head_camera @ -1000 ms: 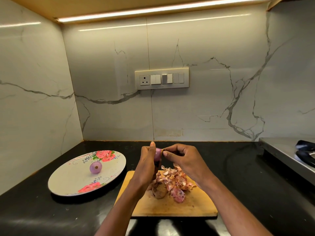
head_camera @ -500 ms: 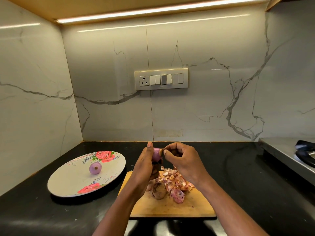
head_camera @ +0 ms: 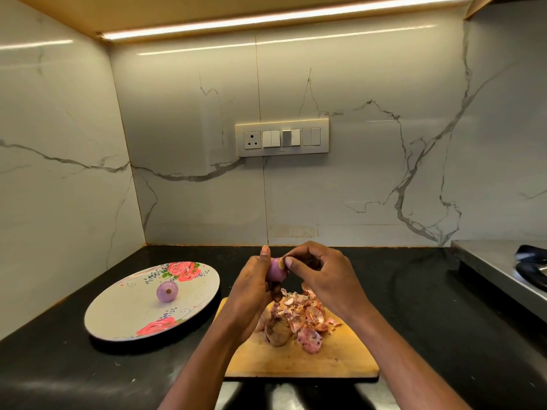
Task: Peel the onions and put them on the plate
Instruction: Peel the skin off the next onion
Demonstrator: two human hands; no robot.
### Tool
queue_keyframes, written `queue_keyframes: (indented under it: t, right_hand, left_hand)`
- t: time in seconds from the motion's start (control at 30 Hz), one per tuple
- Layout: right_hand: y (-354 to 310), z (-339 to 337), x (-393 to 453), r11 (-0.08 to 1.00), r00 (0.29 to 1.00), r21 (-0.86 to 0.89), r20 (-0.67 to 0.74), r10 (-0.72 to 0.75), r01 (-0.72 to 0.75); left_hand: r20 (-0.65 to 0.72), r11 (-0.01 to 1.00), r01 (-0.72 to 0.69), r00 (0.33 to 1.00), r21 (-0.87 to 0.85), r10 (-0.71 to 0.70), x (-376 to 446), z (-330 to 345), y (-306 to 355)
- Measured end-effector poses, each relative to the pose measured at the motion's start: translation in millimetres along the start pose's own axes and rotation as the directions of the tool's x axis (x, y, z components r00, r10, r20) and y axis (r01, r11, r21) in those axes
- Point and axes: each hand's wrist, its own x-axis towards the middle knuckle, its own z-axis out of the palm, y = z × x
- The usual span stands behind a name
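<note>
Two hands peeled one onion above the board.
Left hand point(head_camera: 251, 294) gripped the onion point(head_camera: 276, 270); right hand point(head_camera: 322, 279) pinched its skin; one peeled onion point(head_camera: 167, 292) lay on the plate point(head_camera: 118, 318) at nine o'clock.

Three onions point(head_camera: 277, 270) point(head_camera: 167, 292) point(head_camera: 277, 331) (one unpeeled), one plate point(head_camera: 124, 309), one cutting board point(head_camera: 299, 361), one heap of peels point(head_camera: 305, 313).

Both forearms bare to frame edge, no sleeves visible. Left hand point(head_camera: 251, 294) & right hand point(head_camera: 322, 279): no rings, watch or gloves; nails short, unpainted.
</note>
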Motion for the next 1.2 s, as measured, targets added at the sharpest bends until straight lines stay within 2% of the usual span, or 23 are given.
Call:
queue_keyframes:
  t: [0.2,0.3,0.43,0.6,0.73,0.87,1.07,1.2]
  right_hand:
    - [-1.1,-6.7,1.4,0.999,0.997,0.014,0.062,-0.051,0.051]
    - [0.5,-8.4,2.0,0.998,0.998,-0.032,-0.009,-0.056,0.056]
    - [2.6,-7.4,2.9,1.000,0.991,-0.020,-0.130,0.021,-0.024]
    - [1.2,-7.8,3.0,0.997,0.992,0.030,-0.110,0.069,-0.066]
    - [-1.6,-10.4,2.2,0.990,0.995,-0.134,-0.077,-0.056,0.045]
    - [-1.1,-14.3,0.3,0.901,0.975,-0.390,-0.031,-0.219,0.190]
    - [-3.6,-17.2,-7.2,0.754,0.954,-0.601,0.050,-0.295,0.265]
    - [-3.5,-14.5,-8.7,0.716,0.945,-0.637,0.068,-0.319,0.287]
  left_hand:
    - [0.000,0.999,-0.030,1.000,-0.039,0.030,-0.9,0.4,0.6]
    - [0.006,0.998,-0.032,0.999,-0.054,0.032,-2.4,0.3,3.2]
    - [0.050,0.994,-0.071,0.996,-0.087,0.075,-4.6,-1.2,6.4]
    - [-0.004,0.990,-0.144,0.990,0.012,0.144,-3.2,-1.6,3.8]
    - [-0.035,0.990,-0.142,0.989,-0.004,0.142,-1.6,-4.2,2.6]
    - [-0.054,0.987,-0.158,0.986,0.028,0.159,-1.6,-3.9,0.5]
    - [-0.052,0.967,-0.209,0.974,0.146,0.218,-1.8,-3.7,-1.1]
    - [-0.037,0.967,-0.194,0.978,0.167,0.203,-0.9,-5.9,-3.6]
